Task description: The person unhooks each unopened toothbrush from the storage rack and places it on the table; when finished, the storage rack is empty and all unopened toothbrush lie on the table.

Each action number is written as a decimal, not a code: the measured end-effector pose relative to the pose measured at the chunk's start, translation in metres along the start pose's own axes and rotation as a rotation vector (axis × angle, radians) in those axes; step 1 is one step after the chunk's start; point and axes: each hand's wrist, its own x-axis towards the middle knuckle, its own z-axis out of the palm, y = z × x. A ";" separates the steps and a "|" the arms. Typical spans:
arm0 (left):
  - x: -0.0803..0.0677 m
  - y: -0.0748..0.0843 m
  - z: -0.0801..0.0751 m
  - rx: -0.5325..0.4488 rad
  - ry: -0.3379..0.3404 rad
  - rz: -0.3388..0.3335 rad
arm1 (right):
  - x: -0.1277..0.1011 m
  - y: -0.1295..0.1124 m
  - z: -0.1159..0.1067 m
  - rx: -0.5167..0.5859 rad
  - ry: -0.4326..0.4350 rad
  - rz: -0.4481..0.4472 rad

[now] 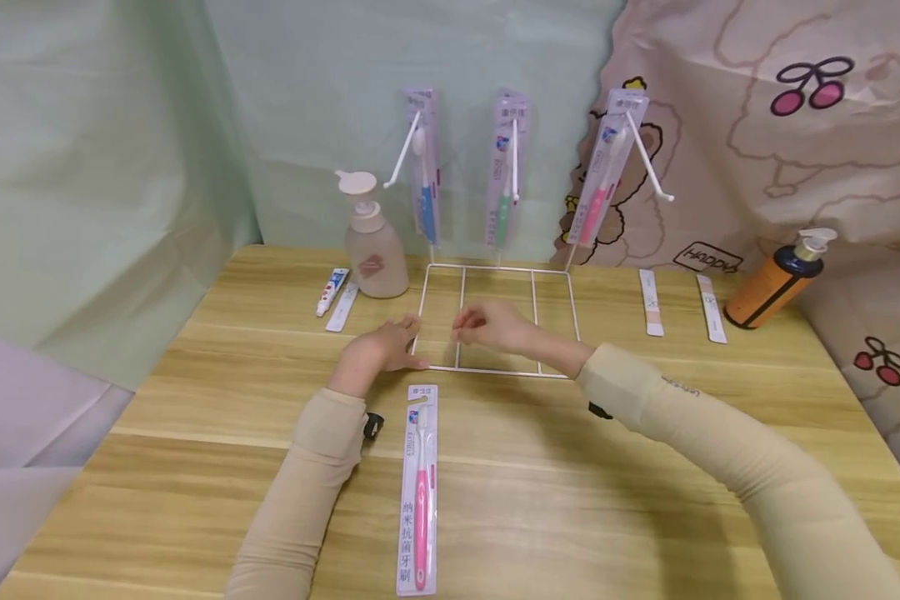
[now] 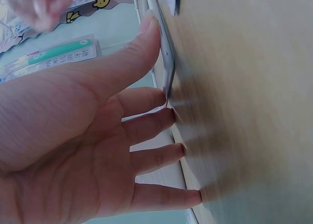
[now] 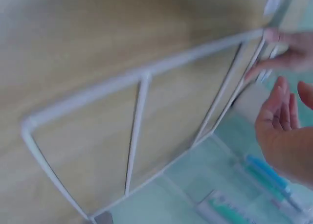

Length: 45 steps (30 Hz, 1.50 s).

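A white wire display rack (image 1: 495, 372) stands on the table; its flat base has three sections and its hooks rise at the back. My left hand (image 1: 378, 348) touches the base's front left corner, thumb and fingers spread and fairly straight, as the left wrist view also shows. Over the base hovers my right hand (image 1: 497, 327), fingers loosely bent, with nothing visible in it. Packaged toothbrushes hang from the hooks: blue (image 1: 426, 196), green (image 1: 504, 196) and pink (image 1: 598, 192). In front of the rack, another packaged pink toothbrush (image 1: 421, 500) lies on the table.
Left of the rack are a pump bottle (image 1: 377, 254), a toothpaste tube (image 1: 332, 292) and a slim white packet (image 1: 342, 308). To the right lie two slim packets (image 1: 651, 302) (image 1: 712, 309) beside an orange pump bottle (image 1: 771, 287). Cloth (image 1: 307, 108) hangs behind the table.
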 end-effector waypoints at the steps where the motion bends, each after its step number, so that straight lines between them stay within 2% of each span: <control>1: 0.000 0.000 0.000 -0.004 -0.002 -0.001 | 0.007 0.001 -0.004 0.011 0.038 0.008; 5: 0.001 0.001 0.001 -0.005 -0.004 -0.007 | 0.038 0.001 -0.015 0.030 0.177 0.017; 10: 0.002 0.006 0.001 0.000 -0.013 -0.013 | 0.067 -0.007 -0.023 0.061 0.310 0.087; 16: 0.004 0.012 0.001 -0.003 -0.021 -0.008 | 0.087 -0.014 -0.025 0.091 0.492 0.080; 21: 0.006 0.016 0.001 0.003 -0.020 -0.005 | 0.096 -0.015 -0.025 0.054 0.579 0.106; 27: 0.009 0.019 0.004 0.002 -0.023 -0.008 | 0.101 -0.012 -0.027 -0.040 0.567 0.214; 31: 0.009 0.020 0.005 0.006 -0.028 -0.014 | 0.100 -0.011 -0.028 -0.075 0.513 0.220; 36: 0.009 0.016 0.006 0.000 -0.024 -0.019 | 0.095 -0.009 -0.026 -0.083 0.465 0.158; 45: 0.002 0.000 0.002 -0.010 -0.002 -0.031 | 0.067 -0.009 -0.016 -0.211 0.423 0.039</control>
